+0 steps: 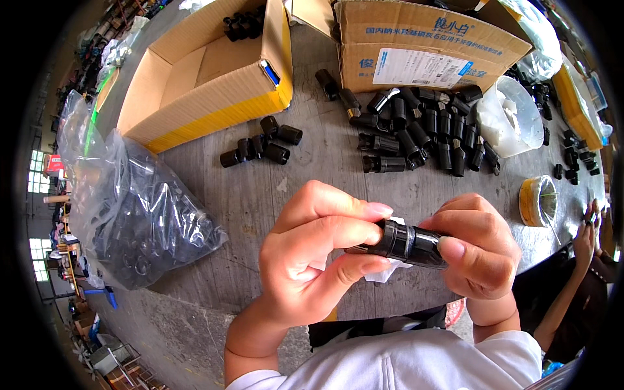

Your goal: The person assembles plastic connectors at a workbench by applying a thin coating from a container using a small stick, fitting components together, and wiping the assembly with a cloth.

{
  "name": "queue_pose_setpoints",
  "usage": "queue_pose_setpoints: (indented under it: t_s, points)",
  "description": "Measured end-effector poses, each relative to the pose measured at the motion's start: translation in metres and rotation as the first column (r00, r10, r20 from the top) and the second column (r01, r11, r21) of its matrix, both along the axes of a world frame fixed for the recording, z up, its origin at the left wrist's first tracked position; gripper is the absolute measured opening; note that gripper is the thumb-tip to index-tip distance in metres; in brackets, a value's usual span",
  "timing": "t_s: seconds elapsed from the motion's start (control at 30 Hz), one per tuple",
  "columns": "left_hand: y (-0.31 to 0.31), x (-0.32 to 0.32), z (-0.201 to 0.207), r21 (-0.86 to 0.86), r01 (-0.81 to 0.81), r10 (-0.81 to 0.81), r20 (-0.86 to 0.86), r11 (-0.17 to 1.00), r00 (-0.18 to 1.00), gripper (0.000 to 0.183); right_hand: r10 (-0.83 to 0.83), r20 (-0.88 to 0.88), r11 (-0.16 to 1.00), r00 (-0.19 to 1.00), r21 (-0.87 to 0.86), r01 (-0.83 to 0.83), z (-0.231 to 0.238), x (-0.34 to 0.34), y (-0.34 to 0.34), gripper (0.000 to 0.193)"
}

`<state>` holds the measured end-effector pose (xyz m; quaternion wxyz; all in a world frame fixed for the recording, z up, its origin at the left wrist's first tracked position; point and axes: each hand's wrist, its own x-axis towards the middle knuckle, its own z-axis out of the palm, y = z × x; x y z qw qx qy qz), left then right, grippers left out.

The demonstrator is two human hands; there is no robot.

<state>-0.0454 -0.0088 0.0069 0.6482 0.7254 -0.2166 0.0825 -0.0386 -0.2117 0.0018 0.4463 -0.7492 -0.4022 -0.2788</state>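
Note:
Between my two hands, above the near edge of the table, is a black cylindrical part [426, 248] with a lighter ring around its middle. My left hand [318, 250] pinches its left end between thumb and fingers. Around the right end, the thumb and fingers of my right hand [478, 250] are closed. A piece of white tissue [382, 274] shows behind and below the part. Beyond my hands lies a pile of similar black cylinders [416, 130]; some have metal-coloured pieces at their ends. Several short black caps [263, 143] lie to the left of the pile.
An open cardboard box [221, 110] with black parts stands far left, a printed carton [432, 49] far centre. A clear bag [153, 224] of dark rings lies left. On the right are a white plastic tub [510, 120], a tape roll [538, 200] and another person's hand [585, 240].

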Motion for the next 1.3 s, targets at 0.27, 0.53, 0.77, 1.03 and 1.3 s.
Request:
queue_pose_setpoints:
  t_s: [0.27, 0.53, 0.77, 1.03, 1.3]
  points:
    - [0.002, 0.003, 0.0, -0.008, 0.082, -0.081, 0.085, 0.997, 0.993, 0.019, 0.001, -0.114, 1.0, 0.993, 0.006, 0.0, 0.0, -0.005, 0.002, 0.047]
    - [-0.003, 0.002, 0.0, 0.038, 0.058, -0.064, 0.211, 0.998, 0.975, 0.019, -0.097, -0.107, 0.992, 0.99, -0.089, 0.088, -0.001, -0.007, 0.001, 0.05]
    - [-0.003, 0.002, 0.0, 0.074, 0.026, -0.047, 0.287, 0.997, 0.957, 0.019, 0.001, -0.427, 1.0, 0.904, -0.014, -0.007, 0.002, -0.012, -0.003, 0.049]
    - [-0.003, 0.002, -0.004, 0.033, 0.032, -0.041, 0.311, 0.999, 0.95, 0.018, 0.03, -0.237, 0.997, 0.971, 0.078, -0.012, 0.0, -0.009, 0.002, 0.041]
    - [-0.002, 0.003, -0.004, -0.009, 0.076, -0.072, 0.234, 0.997, 0.97, 0.02, -0.073, 0.137, 0.996, 0.988, 0.059, 0.065, -0.004, -0.003, 0.007, 0.035]
